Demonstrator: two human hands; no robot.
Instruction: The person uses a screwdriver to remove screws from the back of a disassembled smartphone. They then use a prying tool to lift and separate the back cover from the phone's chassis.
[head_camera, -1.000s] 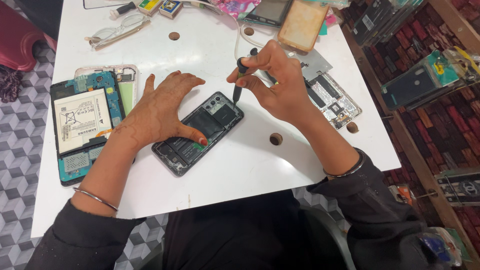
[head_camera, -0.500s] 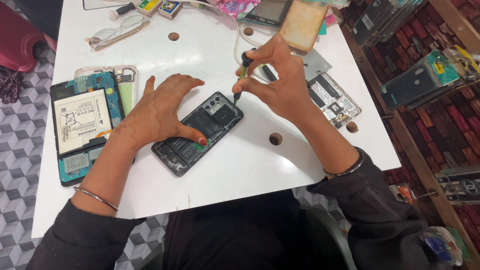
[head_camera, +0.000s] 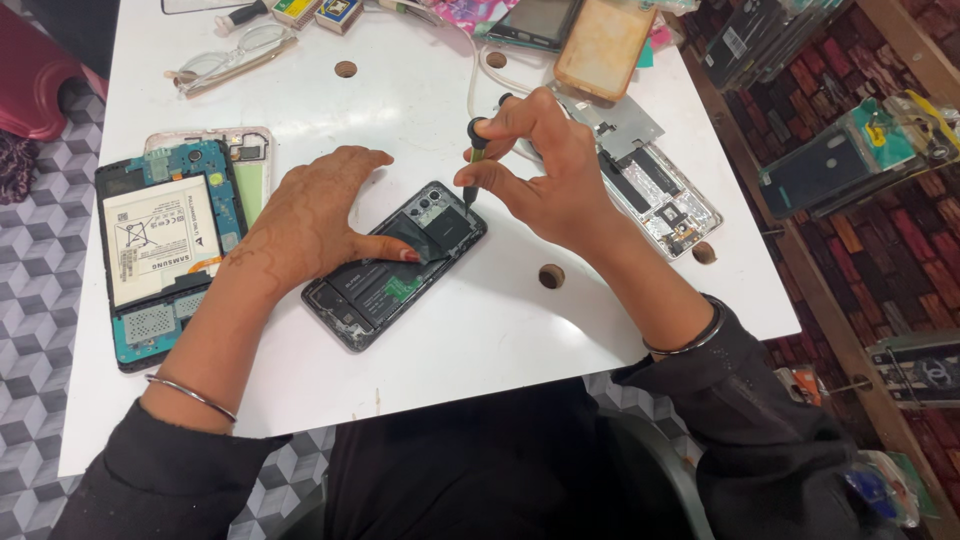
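Note:
An opened black smartphone (head_camera: 395, 268) with its back cover off lies at an angle on the white table (head_camera: 420, 110). My left hand (head_camera: 315, 215) rests flat on the phone's left side, thumb pressed on its middle. My right hand (head_camera: 545, 175) pinches a small dark screwdriver (head_camera: 474, 165) upright, its tip touching the phone's upper right corner near the camera.
An opened tablet with a white battery (head_camera: 160, 250) lies at the left. A bare silver phone frame (head_camera: 655, 195) sits right of my hand. Glasses (head_camera: 225, 60), a tan phone case (head_camera: 605, 45), another phone (head_camera: 535, 20) and small boxes line the far edge. Round holes dot the tabletop.
My right hand has shifted the screwdriver slightly down and set its tip on the phone's corner. The left hand has stayed on the phone.

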